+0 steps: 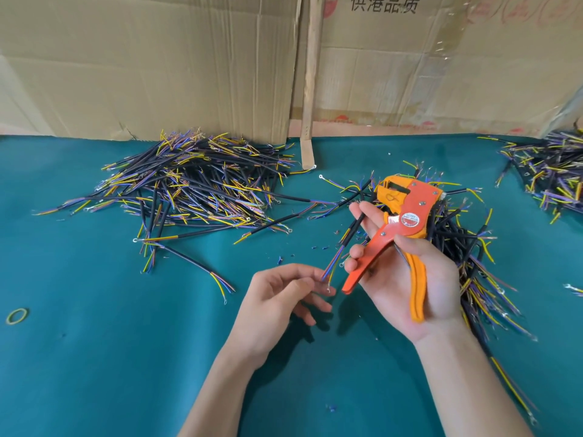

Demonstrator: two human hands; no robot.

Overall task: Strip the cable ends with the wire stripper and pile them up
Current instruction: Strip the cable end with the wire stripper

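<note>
My right hand [407,279] grips the orange and yellow wire stripper [407,222] by its handles, jaws pointing up and left. Its index and middle fingers also hold a short black cable [351,233] upright against the tool. That cable's coloured inner wires hang down, and my left hand [280,298] pinches their tips between thumb and fingertips. A big pile of black cables [189,187] with yellow, blue and purple ends lies at the left back. Another heap of cables [467,247] lies under and behind my right hand.
A teal cloth [110,357] covers the table. Cardboard sheets [157,64] and a wooden strip [310,89] stand along the back. A third cable pile [555,178] sits at the far right. A yellow rubber band [17,316] lies at the left. Small insulation scraps [318,247] are scattered.
</note>
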